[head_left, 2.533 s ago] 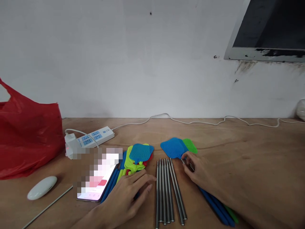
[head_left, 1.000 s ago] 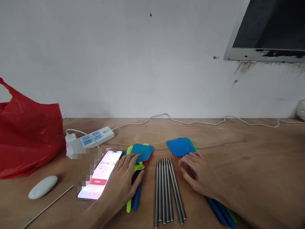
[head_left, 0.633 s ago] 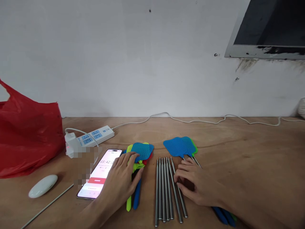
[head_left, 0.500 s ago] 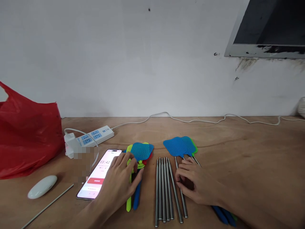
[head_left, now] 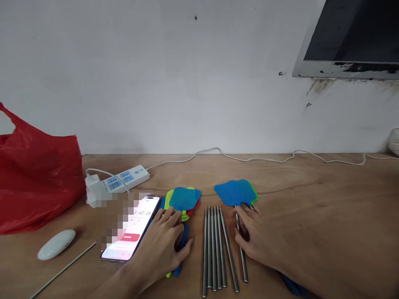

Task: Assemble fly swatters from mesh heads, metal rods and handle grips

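My left hand (head_left: pixel 166 238) lies over the left group of fly swatters, fingers bent a little and thumb apart. Blue, yellow-green and red swatter heads (head_left: pixel 185 198) show beyond its fingertips, and a blue handle (head_left: pixel 183 238) passes beside the thumb. My right hand (head_left: pixel 257 232) rests at a single metal rod (head_left: pixel 243 265), with forefinger and thumb apart and touching or just over it. Beyond it are blue and green swatter heads (head_left: pixel 235 192); blue handles (head_left: pixel 291 286) emerge below my right forearm. Several metal rods (head_left: pixel 215 249) lie side by side between my hands.
A lit phone (head_left: pixel 134 228) lies left of my left hand. Farther left are a white power strip (head_left: pixel 127 176), a red plastic bag (head_left: pixel 40 178), a white oval object (head_left: pixel 56 244) and a thin rod (head_left: pixel 64 269). A white cable (head_left: pixel 249 158) runs along the wall.
My right hand has shifted slightly right, and the single rod has moved right with it. My left hand has slid nearer to me and right, covering more of the swatter handles.
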Available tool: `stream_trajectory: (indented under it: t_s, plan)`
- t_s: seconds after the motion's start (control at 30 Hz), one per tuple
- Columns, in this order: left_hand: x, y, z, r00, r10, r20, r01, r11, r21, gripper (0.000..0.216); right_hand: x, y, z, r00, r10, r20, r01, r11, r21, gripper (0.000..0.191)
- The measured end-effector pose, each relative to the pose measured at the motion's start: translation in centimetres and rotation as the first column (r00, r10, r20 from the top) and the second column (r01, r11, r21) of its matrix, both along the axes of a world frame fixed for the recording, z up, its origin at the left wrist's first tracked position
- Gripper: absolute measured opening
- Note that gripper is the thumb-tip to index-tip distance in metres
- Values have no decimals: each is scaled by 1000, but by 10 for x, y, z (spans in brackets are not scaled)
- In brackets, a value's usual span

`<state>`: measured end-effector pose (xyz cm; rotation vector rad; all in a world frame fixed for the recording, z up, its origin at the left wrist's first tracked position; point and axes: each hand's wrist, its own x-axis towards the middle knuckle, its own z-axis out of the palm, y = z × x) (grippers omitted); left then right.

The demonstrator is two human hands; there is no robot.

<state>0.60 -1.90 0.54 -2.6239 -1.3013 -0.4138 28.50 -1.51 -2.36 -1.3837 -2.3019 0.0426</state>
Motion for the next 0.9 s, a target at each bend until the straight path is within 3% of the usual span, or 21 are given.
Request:
stream_trajectory:
  t_s: [0.37, 0.43, 0.5, 0.57, 0.63, 0.73, 0.8, 0.9]
  plan:
    - [5, -6, -4, 968, -117, 223, 158, 972, -175, 24, -2, 0, -5, 998, -53, -39, 52, 998, -22, 16]
    - [4, -6, -5, 955, -143, 258, 191, 966, -173, 24, -1, 4, -8, 990, -55, -132, 44, 996, -81, 21]
    - [3, -6, -6, 941, -166, 294, 220, 962, -161, 24, 0, 8, -9, 933, -69, -352, 12, 987, -161, 22]
    - [1, -5, -8, 927, -181, 327, 242, 958, -156, 22, 0, 12, -6, 773, -108, -626, -58, 969, -239, 23]
    - [-1, -6, -10, 915, -190, 356, 262, 951, -167, 20, 0, 14, 3, 530, -196, -825, -147, 937, -316, 35]
    - [-3, -6, -13, 897, -203, 393, 289, 942, -173, 19, -1, 12, 19, 182, -364, -913, -267, 876, -402, 62]
    - [-4, -6, -13, 889, -211, 406, 301, 938, -171, 18, -2, 10, 26, 37, -418, -907, -327, 853, -407, 65]
    - [-3, -7, -12, 887, -218, 408, 313, 932, -183, 16, -4, 8, 30, -53, -467, -882, -401, 819, -410, 45]
